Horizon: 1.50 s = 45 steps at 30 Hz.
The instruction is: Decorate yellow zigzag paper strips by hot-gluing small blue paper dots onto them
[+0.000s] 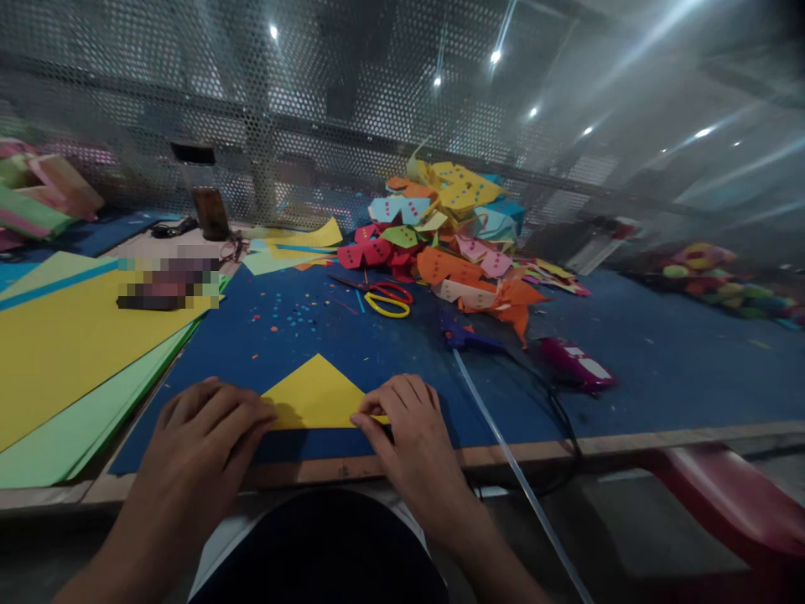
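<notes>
A yellow paper triangle (pixel 319 393) lies on the blue mat near the table's front edge, its point away from me. My left hand (pixel 210 419) pinches its left corner between thumb and fingers. At the opposite corner, my right hand (pixel 406 424) grips the paper, thumb below and fingers curled over it. Both hands hide the triangle's ends. Beyond the paper are small paper dots (pixel 295 312) and a pair of scissors (pixel 386 302) with red and yellow handles. A blue glue gun (pixel 469 338) rests right of them, with a long clear glue stick (pixel 503 445) running from it past the table edge.
Behind the scissors rises a heap of coloured cut paper pieces (pixel 465 193) with punched holes. Large yellow sheets (pixel 63 352) lie left, under a blurred dark object. A lidded bottle (pixel 210 201) stands behind, and a purple packet (pixel 575 365) lies right. A red stool (pixel 729 495) is below.
</notes>
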Each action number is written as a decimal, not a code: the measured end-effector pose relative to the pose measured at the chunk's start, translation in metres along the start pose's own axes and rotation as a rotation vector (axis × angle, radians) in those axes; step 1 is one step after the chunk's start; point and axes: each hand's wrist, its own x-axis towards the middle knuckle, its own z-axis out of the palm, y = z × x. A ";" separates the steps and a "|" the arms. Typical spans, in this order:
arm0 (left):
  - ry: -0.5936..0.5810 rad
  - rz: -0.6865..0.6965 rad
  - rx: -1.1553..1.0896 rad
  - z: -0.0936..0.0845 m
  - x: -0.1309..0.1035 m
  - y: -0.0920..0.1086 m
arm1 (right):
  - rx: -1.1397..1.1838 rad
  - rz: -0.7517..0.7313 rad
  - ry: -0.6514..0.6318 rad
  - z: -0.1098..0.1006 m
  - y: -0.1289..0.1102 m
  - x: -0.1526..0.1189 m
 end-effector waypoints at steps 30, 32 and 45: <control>-0.050 0.094 0.085 0.003 -0.035 0.033 | -0.214 -0.321 0.087 0.016 -0.014 -0.041; -0.046 0.090 0.100 0.002 -0.038 0.030 | -0.243 -0.298 0.106 0.011 -0.007 -0.046; 0.050 -0.011 0.116 -0.003 -0.056 0.018 | -0.317 -0.236 0.180 -0.004 0.024 -0.068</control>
